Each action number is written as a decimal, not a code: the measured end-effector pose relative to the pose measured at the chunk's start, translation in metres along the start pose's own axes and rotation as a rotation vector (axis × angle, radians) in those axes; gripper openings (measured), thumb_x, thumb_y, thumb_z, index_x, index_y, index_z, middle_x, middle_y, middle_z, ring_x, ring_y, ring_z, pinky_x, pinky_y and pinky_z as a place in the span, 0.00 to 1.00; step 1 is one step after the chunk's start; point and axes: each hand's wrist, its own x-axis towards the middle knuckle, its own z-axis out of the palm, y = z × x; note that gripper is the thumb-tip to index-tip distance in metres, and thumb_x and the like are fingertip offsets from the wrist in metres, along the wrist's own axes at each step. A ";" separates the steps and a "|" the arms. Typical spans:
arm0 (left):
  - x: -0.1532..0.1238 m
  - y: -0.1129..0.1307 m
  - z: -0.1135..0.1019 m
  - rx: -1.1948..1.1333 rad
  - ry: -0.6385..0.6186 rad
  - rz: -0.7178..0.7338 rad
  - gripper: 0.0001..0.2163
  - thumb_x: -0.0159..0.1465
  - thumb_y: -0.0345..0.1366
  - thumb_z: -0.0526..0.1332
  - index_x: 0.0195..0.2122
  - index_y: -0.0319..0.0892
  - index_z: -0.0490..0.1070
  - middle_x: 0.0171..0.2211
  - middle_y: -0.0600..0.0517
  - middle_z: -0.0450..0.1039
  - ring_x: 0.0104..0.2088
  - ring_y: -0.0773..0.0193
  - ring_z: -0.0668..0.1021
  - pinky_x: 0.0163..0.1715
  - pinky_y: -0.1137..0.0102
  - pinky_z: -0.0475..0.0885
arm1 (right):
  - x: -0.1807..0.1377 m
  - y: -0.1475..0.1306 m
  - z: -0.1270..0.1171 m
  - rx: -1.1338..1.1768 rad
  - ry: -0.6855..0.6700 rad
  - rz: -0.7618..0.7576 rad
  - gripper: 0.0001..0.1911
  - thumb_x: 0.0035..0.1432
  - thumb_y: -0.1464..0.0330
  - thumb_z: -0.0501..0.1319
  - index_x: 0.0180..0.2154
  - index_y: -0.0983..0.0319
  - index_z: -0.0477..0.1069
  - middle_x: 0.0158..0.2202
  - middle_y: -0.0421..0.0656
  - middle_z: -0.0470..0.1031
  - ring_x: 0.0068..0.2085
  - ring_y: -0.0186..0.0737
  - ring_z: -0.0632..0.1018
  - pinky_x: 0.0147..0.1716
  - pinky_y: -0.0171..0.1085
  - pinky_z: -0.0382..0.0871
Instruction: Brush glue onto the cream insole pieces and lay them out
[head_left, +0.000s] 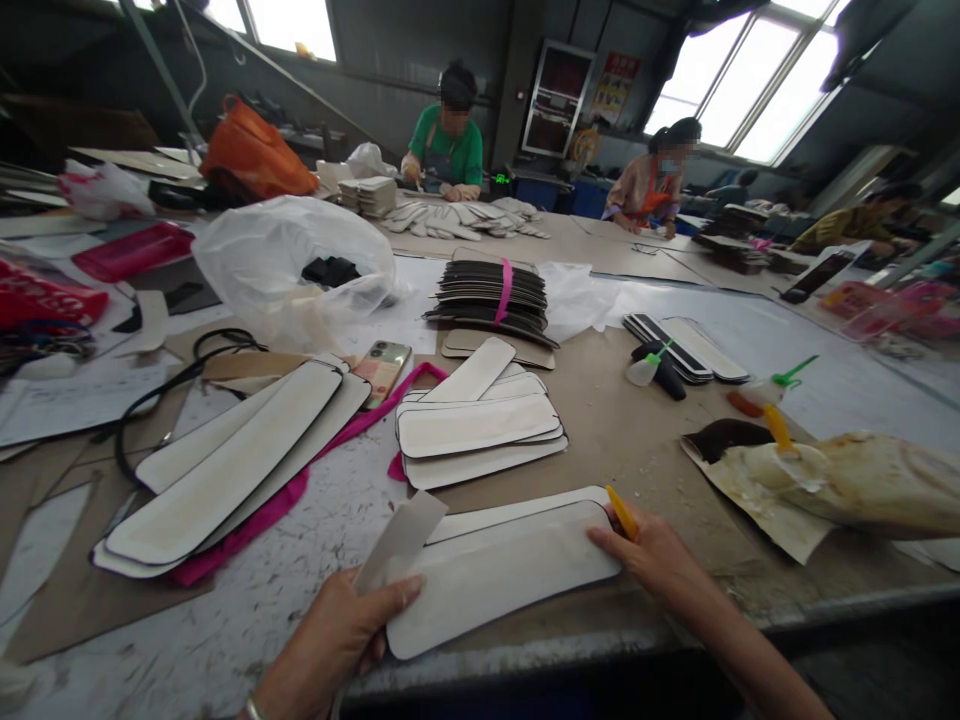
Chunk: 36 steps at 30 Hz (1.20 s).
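At the near edge of the worktop (637, 440), a long white panel (502, 585) lay between a worker's hands, its long axis running left to right and rising slightly toward the right. The left hand (337, 640) pinched a grey strip (401, 540) at the panel's left end. The right hand (660, 560), closed around a yellow tool (622, 512), rested at its right end. The panel was pale, flat, black-edged and round-cornered.

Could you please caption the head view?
Left hand grips a long white black-edged piece; right hand, holding a yellow tool, touches it.
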 end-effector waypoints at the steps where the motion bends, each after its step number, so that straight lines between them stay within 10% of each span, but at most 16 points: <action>1: 0.001 -0.001 0.000 0.002 0.005 -0.004 0.18 0.43 0.51 0.63 0.16 0.39 0.63 0.07 0.60 0.56 0.10 0.75 0.57 0.12 0.77 0.49 | 0.000 0.000 0.000 -0.010 -0.002 -0.006 0.12 0.51 0.59 0.51 0.27 0.61 0.64 0.26 0.44 0.73 0.29 0.43 0.74 0.30 0.38 0.65; 9: 0.000 0.005 -0.005 -0.079 -0.133 -0.039 0.17 0.46 0.48 0.64 0.18 0.38 0.65 0.10 0.58 0.61 0.12 0.75 0.60 0.12 0.79 0.50 | -0.006 0.014 0.007 -0.198 0.128 -0.084 0.16 0.57 0.61 0.47 0.39 0.62 0.67 0.36 0.49 0.75 0.37 0.47 0.75 0.36 0.43 0.67; 18: -0.007 0.015 -0.014 -0.239 -0.304 -0.005 0.15 0.45 0.42 0.66 0.25 0.33 0.69 0.17 0.55 0.65 0.16 0.75 0.61 0.14 0.78 0.51 | -0.025 0.005 0.041 -0.569 0.403 -0.566 0.17 0.55 0.75 0.48 0.45 0.62 0.66 0.37 0.48 0.74 0.38 0.43 0.74 0.32 0.36 0.72; 27: -0.001 0.002 -0.008 -0.082 -0.169 0.009 0.16 0.45 0.45 0.65 0.19 0.36 0.67 0.11 0.57 0.63 0.13 0.75 0.60 0.13 0.77 0.50 | -0.044 -0.025 0.081 -0.655 0.444 -0.841 0.20 0.54 0.80 0.48 0.47 0.67 0.67 0.47 0.49 0.72 0.48 0.42 0.71 0.44 0.39 0.69; 36: -0.001 0.002 -0.004 -0.059 -0.104 0.000 0.15 0.45 0.46 0.64 0.16 0.37 0.67 0.08 0.55 0.64 0.10 0.74 0.61 0.11 0.78 0.52 | -0.037 0.017 0.056 -0.724 0.438 -0.621 0.21 0.53 0.81 0.47 0.46 0.69 0.68 0.47 0.54 0.71 0.49 0.46 0.71 0.43 0.42 0.70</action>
